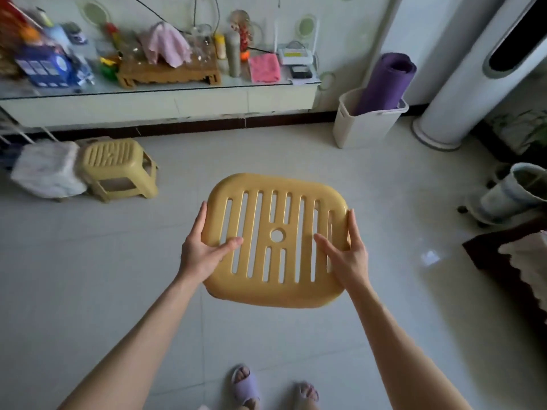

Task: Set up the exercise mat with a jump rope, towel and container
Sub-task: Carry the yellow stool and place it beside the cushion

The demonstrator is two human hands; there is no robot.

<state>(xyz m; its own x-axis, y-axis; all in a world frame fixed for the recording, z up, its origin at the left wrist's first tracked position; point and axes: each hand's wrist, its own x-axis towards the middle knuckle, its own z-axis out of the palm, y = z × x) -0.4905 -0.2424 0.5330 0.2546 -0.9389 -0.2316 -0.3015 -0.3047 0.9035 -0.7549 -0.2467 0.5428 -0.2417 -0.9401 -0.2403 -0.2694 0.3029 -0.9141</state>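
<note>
Ahead, left hand [201, 253] and right hand [349, 258] fingers clasped round yellow stool [278, 294]; beyond, purple mat [384, 81] in white bin [361, 125]

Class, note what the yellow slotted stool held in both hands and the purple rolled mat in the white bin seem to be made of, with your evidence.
Yellow slotted stool: probably moulded plastic; one even colour, rounded edges, clean slots, soft sheen. Purple rolled mat in the white bin: seemingly foam or rubber; matt, thick roll, no shine. Which of the two cannot be told.
</note>
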